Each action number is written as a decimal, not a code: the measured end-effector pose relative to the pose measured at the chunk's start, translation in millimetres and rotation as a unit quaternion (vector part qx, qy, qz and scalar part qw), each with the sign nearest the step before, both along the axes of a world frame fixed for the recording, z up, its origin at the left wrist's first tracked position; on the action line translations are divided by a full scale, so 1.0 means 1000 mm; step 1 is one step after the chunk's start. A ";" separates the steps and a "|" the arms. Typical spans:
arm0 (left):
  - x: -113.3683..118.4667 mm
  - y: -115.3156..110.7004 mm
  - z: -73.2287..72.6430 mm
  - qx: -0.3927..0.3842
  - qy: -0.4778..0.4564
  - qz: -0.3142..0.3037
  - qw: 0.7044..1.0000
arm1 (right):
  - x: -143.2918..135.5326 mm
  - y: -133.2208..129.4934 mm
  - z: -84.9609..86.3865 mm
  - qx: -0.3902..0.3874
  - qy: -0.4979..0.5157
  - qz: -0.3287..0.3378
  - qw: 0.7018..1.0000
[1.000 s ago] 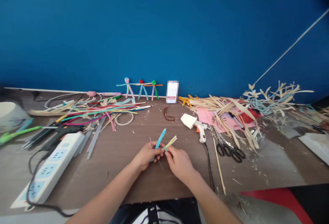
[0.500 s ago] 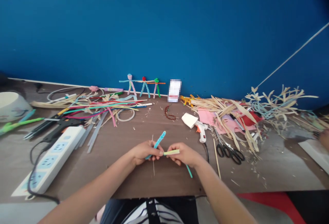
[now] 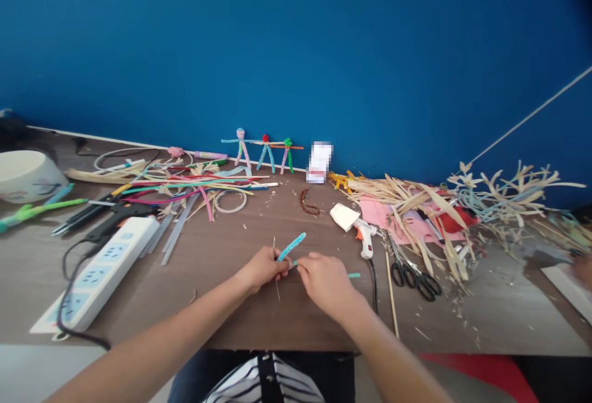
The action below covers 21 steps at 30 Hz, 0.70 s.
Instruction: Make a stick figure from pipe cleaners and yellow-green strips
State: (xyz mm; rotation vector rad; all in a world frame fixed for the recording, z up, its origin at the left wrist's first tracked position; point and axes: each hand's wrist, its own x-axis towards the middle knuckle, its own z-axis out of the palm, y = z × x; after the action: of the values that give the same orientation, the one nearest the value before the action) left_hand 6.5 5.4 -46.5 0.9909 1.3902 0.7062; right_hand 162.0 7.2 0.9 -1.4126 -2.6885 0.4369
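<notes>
My left hand (image 3: pixel 263 268) is closed around a light-blue twisted pipe cleaner (image 3: pixel 293 246), whose rounded end sticks up to the right. A thin pale strand (image 3: pixel 278 290) runs up and down past the same fingers. Fingertips of my right hand (image 3: pixel 324 276) pinch a teal-green pipe cleaner (image 3: pixel 354 275) close beside the left fingertips. Its free end pokes out to the right from behind the right hand, and its middle is hidden by that hand.
Three pipe-cleaner figures (image 3: pixel 265 153) stand against the blue wall. A white glue gun (image 3: pixel 366 239), scissors (image 3: pixel 416 276) and dried strips (image 3: pixel 407 196) lie on the right. The left holds a power strip (image 3: pixel 99 273), a black glue gun (image 3: pixel 118 218) and coloured pipe cleaners (image 3: pixel 185 190). Another person's hand (image 3: pixel 583 267) shows far right.
My right hand has turned over, its back now facing up, and the pale yellow strip at its fingers is hidden. The blue pipe cleaner leans further right. The view has shifted slightly.
</notes>
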 end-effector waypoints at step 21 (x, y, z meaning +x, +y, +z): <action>-0.006 0.008 0.020 -0.039 -0.060 -0.142 0.987 | 0.022 0.046 -0.029 -0.387 0.283 -0.060 0.876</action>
State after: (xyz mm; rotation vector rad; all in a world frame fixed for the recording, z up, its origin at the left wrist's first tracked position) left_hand 0.3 13.0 -26.8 1.0423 1.1345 0.4868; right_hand 183.5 53.1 -27.9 -1.2618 -1.9807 1.7364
